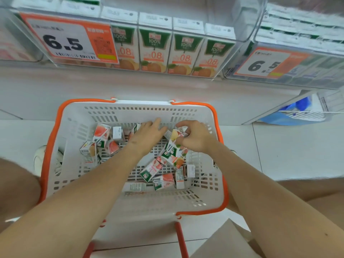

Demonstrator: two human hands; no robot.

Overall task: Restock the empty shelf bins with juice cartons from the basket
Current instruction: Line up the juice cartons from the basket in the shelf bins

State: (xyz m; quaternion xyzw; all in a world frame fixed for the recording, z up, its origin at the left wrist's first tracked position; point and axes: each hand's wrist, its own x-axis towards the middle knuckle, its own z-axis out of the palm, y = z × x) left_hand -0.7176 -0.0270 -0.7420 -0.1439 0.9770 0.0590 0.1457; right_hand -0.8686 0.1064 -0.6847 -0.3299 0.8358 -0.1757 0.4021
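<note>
White plastic basket, orange-rimmed, on the floor below the shelf. Loose cartons lie jumbled in it, on their sides and at all angles.

Grip: right hand has fingers and thumb curled round one carton near the far right wall; it rests on others beneath it. Left hand lies flat, fingers straight, on the pile by the far wall, gripping nothing.

Risks, as we judge them:
- The carton seems held by one end, so it may pivot or slip on the lift.
- Neighbours touching it may be dragged up and tumble back.
- Pink and orange prints are mixed in the pile, so a wrong flavour could reach a bin.

Surroundings: the bin above shows a full front row of orange-print cartons beside a tag reading 6.5. A second bin stands to its right, contents blurred. We see no empty bin from here. A shoe sits just beside the basket's left wall. The left forearm crosses the basket's middle and hides cartons under it.
</note>
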